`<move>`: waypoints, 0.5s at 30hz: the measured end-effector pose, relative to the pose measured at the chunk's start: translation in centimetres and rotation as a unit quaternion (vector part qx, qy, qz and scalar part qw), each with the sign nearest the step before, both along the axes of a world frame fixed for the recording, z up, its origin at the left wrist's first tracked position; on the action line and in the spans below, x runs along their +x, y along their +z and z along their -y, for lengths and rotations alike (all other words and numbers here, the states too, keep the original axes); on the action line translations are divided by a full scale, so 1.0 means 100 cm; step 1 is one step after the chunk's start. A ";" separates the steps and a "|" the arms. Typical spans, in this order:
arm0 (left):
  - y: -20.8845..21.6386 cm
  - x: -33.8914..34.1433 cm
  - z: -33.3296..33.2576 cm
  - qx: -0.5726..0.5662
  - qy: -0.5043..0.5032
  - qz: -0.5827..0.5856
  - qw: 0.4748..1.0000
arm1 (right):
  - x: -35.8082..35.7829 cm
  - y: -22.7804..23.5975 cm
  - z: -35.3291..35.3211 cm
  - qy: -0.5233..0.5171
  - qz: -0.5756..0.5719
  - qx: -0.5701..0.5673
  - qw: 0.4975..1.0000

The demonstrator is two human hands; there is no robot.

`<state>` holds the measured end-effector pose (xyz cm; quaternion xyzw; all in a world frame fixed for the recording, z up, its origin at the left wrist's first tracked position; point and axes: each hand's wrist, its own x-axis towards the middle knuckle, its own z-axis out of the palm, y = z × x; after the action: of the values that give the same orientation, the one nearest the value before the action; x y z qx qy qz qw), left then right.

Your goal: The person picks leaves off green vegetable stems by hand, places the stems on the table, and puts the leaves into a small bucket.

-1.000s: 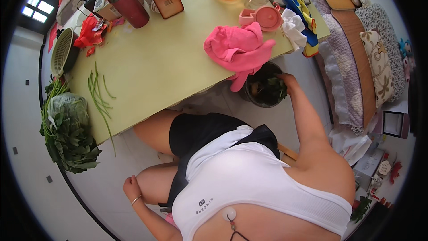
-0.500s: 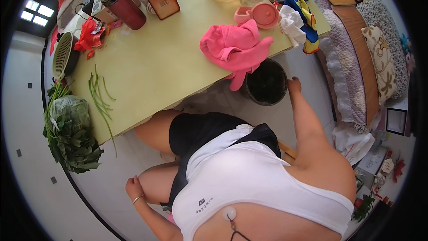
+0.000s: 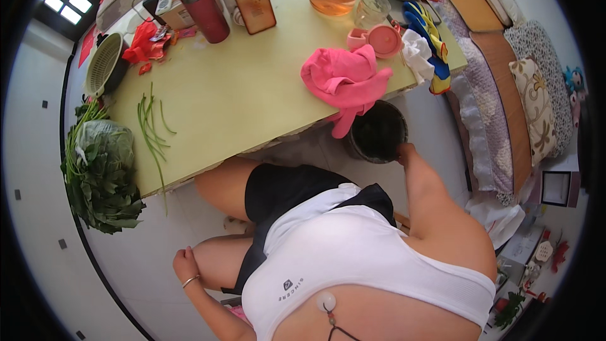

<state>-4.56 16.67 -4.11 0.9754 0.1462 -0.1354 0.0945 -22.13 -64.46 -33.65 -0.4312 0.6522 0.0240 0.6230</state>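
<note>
Right hand (image 3: 404,152) is touching the bin (image 3: 369,156) by the bench's (image 3: 233,88) near edge, grip unclear from here; left hand (image 3: 185,266) is lying half-curled; bin-handling seems underway, likely wanting a firm hold next.

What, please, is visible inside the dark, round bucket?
Inside the dark, round bucket, only shadow shows; what lies there cannot be told. The crumpled pink cloth covers part of the rim.

home, with a flowered cushion (image 3: 532,108)
</note>
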 end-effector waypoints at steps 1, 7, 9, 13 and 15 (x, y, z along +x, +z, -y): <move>0.004 -0.003 -0.001 0.001 0.004 0.009 1.000 | 0.009 0.023 0.005 0.297 -0.093 -0.091 0.946; 0.012 -0.005 0.005 -0.025 0.029 0.021 0.999 | 0.033 0.211 0.026 0.340 -0.266 -0.217 0.876; 0.011 -0.005 0.003 -0.036 0.035 0.018 0.999 | 0.040 0.293 0.032 0.439 -0.274 -0.262 0.815; 0.006 -0.005 0.000 -0.056 0.037 0.031 0.997 | 0.061 0.430 0.025 0.505 -0.311 -0.300 0.747; 0.002 -0.001 -0.001 -0.073 0.036 0.042 0.996 | 0.075 0.501 -0.007 0.537 -0.319 -0.374 0.686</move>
<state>-4.64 16.73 -3.95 0.9648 0.1673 -0.1008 0.1764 -14.61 -63.72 16.44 -0.8712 0.4235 0.2441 0.0455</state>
